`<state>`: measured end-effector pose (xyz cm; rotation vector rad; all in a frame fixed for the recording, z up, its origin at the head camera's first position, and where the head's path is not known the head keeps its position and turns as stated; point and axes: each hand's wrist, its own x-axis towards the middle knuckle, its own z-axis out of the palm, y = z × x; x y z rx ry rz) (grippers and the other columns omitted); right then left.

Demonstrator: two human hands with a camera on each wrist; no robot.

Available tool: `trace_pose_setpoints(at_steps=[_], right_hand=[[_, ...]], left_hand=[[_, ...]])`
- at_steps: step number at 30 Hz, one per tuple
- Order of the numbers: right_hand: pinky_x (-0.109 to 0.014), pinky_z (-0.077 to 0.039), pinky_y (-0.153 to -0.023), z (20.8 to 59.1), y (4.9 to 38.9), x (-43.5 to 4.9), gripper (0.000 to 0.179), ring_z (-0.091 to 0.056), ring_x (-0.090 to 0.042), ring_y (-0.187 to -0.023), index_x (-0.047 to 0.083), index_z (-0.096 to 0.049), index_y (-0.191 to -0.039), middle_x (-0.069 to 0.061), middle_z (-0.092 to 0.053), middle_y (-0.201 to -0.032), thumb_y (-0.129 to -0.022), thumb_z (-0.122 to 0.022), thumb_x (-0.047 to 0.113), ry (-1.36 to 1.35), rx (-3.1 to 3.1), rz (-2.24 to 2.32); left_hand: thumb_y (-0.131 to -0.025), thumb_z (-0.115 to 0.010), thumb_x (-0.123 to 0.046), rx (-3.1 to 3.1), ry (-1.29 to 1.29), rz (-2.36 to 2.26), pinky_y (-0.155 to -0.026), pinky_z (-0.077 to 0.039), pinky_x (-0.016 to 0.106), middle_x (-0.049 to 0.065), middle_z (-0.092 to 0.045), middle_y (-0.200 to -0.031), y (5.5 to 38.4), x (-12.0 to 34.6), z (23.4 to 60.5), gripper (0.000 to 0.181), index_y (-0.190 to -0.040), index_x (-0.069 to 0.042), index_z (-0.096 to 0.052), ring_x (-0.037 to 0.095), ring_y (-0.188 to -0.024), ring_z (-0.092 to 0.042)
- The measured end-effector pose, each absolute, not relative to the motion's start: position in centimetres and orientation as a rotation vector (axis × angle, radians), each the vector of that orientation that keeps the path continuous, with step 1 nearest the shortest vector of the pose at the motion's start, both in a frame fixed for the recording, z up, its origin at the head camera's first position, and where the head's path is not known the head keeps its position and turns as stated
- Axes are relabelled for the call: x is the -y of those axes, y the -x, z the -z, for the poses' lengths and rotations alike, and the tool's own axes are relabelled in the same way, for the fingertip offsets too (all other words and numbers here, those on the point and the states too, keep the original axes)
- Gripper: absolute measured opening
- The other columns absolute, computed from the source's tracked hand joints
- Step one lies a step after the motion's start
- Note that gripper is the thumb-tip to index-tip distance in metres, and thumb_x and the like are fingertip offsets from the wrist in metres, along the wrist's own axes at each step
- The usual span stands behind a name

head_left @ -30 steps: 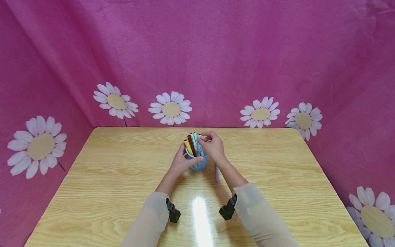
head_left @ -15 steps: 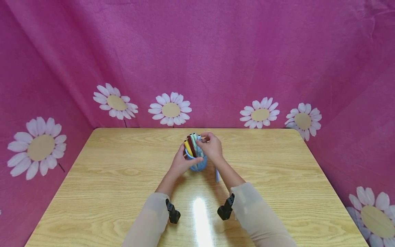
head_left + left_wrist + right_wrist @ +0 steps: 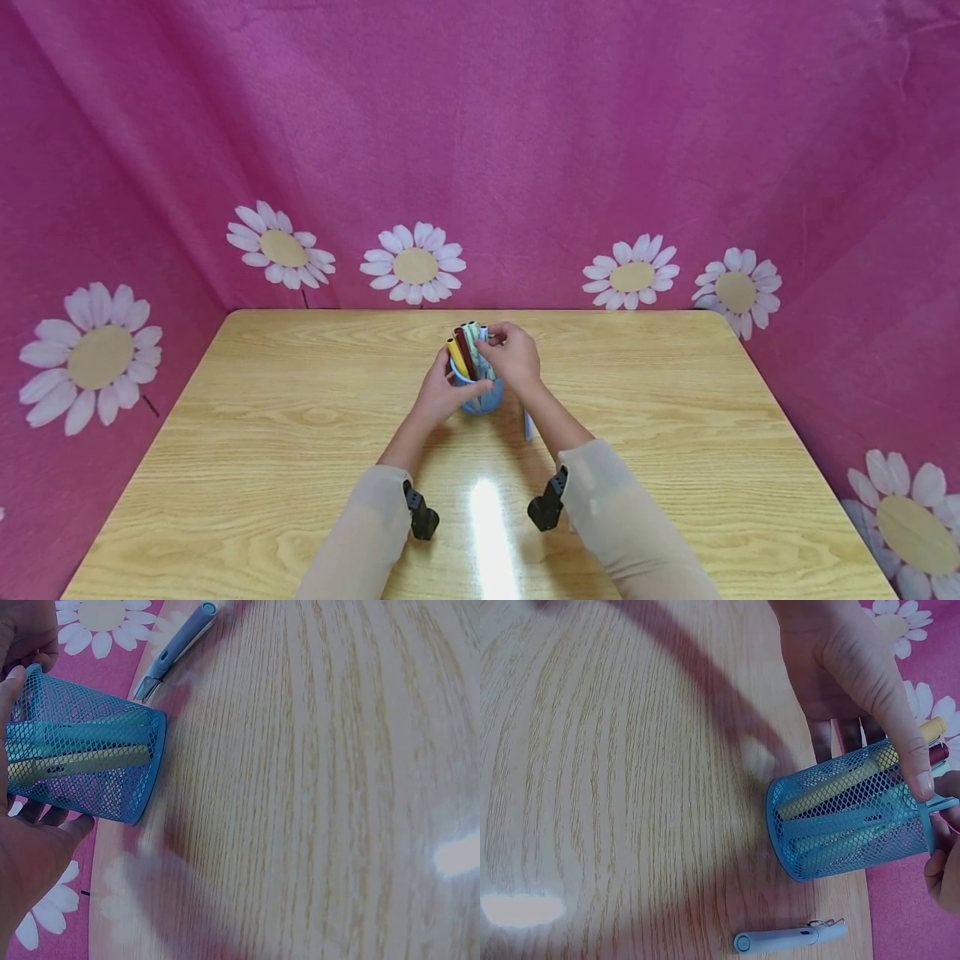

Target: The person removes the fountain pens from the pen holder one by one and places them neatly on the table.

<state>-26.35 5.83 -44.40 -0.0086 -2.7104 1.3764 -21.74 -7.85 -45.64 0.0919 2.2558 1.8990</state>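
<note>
Left hand [image 3: 441, 392] gripped blue cylindrical metal-mesh cup [image 3: 489, 402]; right hand [image 3: 516, 354], nearer, pinched pale-blue tubular plastic marker [image 3: 483, 332], axis roughly along cup's.

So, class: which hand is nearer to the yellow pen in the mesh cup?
Left. The left hand wraps the mesh cup close beside the yellow pen; the right hand is at the cup's other side, by the tops of the pale pens.

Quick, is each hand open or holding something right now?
Left hand: holding the cup.
Right hand: at the pens; whether it grips one can't be told.
</note>
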Motion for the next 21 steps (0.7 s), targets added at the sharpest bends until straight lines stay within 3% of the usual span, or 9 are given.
trace_pose_setpoints(at_steps=[9, 21], right_hand=[[-0.020, -0.044, -0.059, 44.0, 25.9, -5.9, 0.030, -0.060, -0.019, -0.079, 0.004, -0.066, -0.106, -0.008, -0.065, -0.090, -0.083, -0.071, 0.023, 0.009, 2.689, -1.492], [-0.031, -0.054, -0.078, 43.1, 25.3, -6.4, 0.033, -0.063, -0.025, -0.092, 0.000, -0.064, -0.107, -0.014, -0.067, -0.099, -0.082, -0.071, 0.020, 0.019, 2.595, -1.670]], left_hand=[[-0.080, -0.074, -0.025, -2.251, -0.071, -1.893, -0.111, -0.032, 0.047, 0.014, -0.029, -0.150, 21.8, 7.9, 45.8, 0.090, -0.149, -0.010, -0.018, 0.034, -0.138, -0.030], [-0.080, -0.075, -0.025, -2.248, -0.061, -1.897, -0.110, -0.033, 0.048, 0.014, -0.032, -0.149, 21.8, 7.9, 45.9, 0.090, -0.149, -0.011, -0.018, 0.036, -0.137, -0.031]])
